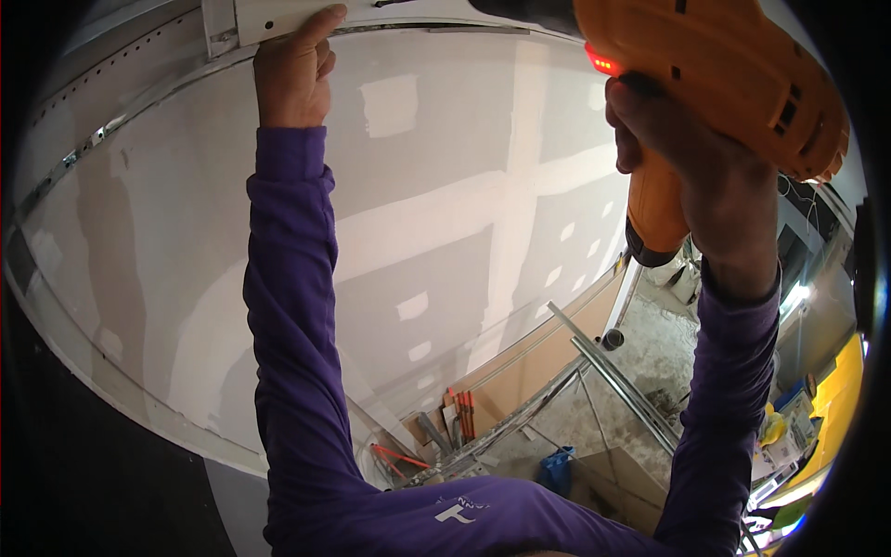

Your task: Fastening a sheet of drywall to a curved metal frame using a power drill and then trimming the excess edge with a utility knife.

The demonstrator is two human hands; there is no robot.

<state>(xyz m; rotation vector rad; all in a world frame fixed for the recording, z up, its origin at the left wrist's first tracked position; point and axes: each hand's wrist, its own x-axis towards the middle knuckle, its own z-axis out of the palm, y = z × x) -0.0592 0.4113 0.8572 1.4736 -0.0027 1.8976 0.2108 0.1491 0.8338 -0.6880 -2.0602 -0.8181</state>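
Both my arms, in purple sleeves, are raised. At the upper left my left hand (293,85) grips the lower edge of a pale strip of board (269,24), its thumb pointing up across the face and the other fingers curled. A dark round hole shows in the strip beside the hand. My right hand (729,181) is wrapped round the handle of an orange cordless drill (715,65) at the upper right. Its index finger is near the trigger, and small red lights glow beside it. The drill's dark front end points left and is partly cut off by the top edge.
Behind my arms stands a plasterboard wall (418,269) with pale filled joints and patches. Below right, metal profiles (626,390) slant over a dusty floor (650,325). A blue bag (556,471), orange-red tools (461,413) and a dark bucket (613,340) sit lower down.
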